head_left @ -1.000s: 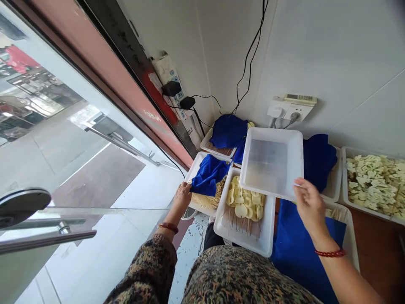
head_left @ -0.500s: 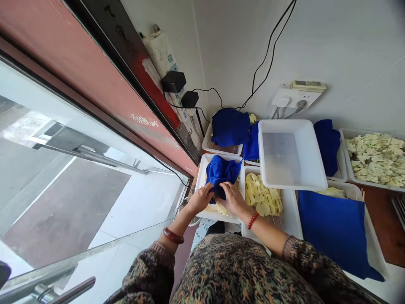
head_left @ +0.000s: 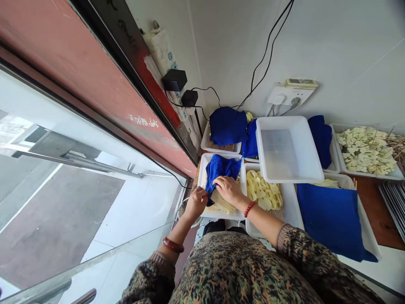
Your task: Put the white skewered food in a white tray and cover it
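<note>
From the head view, the blue cloth is bunched up over the far part of a white tray by the door frame, with thin pale strands showing at the near end. Left hand has its fingers pinched on the cloth's near left corner. Right hand lies across the cloth's near edge, fingers bent, can't tell if they're gripping. Potato-looking slices sit in the tray just to the right.
</note>
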Demonstrator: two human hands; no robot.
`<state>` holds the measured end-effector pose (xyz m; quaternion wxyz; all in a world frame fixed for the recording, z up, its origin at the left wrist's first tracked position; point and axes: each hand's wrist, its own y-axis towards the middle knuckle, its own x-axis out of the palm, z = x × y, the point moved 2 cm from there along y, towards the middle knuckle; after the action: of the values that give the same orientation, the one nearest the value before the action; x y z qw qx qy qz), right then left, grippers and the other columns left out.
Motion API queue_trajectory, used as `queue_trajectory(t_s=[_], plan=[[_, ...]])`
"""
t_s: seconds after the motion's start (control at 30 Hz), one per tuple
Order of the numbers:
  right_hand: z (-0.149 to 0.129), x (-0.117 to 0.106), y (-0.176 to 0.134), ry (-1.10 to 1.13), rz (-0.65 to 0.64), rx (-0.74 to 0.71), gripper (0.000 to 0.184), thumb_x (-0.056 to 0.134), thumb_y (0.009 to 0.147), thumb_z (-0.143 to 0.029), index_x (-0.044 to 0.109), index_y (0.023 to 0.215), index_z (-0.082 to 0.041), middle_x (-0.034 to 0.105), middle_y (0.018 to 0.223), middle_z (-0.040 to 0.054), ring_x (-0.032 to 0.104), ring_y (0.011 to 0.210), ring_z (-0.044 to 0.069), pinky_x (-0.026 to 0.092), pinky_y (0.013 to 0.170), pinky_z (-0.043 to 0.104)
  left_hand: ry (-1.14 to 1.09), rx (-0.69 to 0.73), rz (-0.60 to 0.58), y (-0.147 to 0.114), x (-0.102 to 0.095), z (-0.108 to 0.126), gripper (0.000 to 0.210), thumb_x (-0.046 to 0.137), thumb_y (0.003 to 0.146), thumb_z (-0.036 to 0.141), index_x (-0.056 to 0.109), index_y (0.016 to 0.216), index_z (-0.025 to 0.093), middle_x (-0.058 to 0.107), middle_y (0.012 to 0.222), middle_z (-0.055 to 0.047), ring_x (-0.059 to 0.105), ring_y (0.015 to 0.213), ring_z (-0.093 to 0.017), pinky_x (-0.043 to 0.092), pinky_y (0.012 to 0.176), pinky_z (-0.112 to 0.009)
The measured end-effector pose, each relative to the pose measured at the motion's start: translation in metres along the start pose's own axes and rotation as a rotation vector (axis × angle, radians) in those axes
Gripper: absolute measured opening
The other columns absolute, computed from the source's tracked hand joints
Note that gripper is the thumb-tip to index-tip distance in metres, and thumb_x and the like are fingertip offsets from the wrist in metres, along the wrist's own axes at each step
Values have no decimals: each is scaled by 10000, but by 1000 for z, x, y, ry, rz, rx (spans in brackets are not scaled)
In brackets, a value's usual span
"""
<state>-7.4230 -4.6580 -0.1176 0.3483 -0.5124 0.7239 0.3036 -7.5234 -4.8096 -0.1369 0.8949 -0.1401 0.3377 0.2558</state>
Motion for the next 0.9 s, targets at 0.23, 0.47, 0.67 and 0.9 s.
queue_trajectory(t_s=[0.23, 0.47, 0.67, 0.9], plan=[[-7, 2, -1, -10, 8, -25, 158, 556, 937, -152, 614, 1057, -237, 712, 1024, 45, 625, 974, 226, 437, 866, 367, -24, -122, 137, -10, 4, -13, 168, 410, 802, 119, 552, 770, 203, 536, 647, 13, 545, 633, -152, 441, 619, -273], [-25, 4, -29, -59, -32, -53, 82, 555, 947, -217, 635, 956, -228, 679, 919, 52, 614, 888, 229, 450, 807, 357, -80, -204, 179, -15, 9, -12, 143, 414, 805, 160, 550, 784, 201, 554, 626, 27, 547, 597, -148, 425, 589, -269], [-26, 12, -22, -104, -86, -92, 193, 642, 872, -186, 606, 1059, -220, 654, 1053, 67, 573, 965, 259, 431, 786, 372, -85, -200, 136, -12, 6, -8, 123, 441, 775, 152, 539, 726, 207, 536, 611, 33, 525, 595, -145, 411, 602, -268], [-23, 10, -14, -170, -117, -114, 102, 599, 881, -175, 615, 970, -223, 655, 1015, 71, 549, 957, 262, 395, 764, 383, -93, -226, 136, -14, 8, -4, 122, 444, 746, 133, 541, 734, 206, 557, 621, 23, 537, 614, -152, 405, 614, -278]])
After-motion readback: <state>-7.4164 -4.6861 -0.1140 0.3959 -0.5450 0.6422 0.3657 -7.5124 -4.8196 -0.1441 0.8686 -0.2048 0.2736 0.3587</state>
